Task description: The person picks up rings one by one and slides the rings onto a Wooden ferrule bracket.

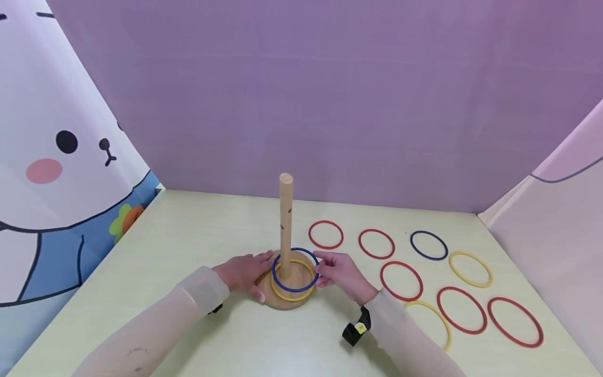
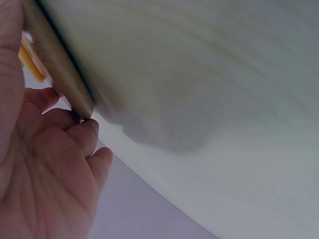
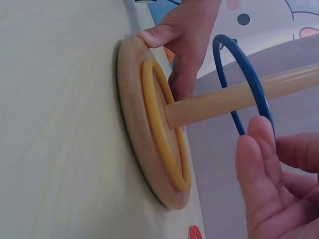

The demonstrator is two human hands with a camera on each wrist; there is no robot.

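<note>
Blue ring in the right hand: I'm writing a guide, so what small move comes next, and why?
Probably lower the blue ring along the wooden peg: it encircles the peg, the right hand pinches it, and it hangs above the yellow ring.

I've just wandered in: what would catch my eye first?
Likely the tall, round wooden peg at centre, where the right hand holds a thin blue ring around it. Then the big white cartoon animal printed at far left, and slim red rings lying right of the peg.
</note>
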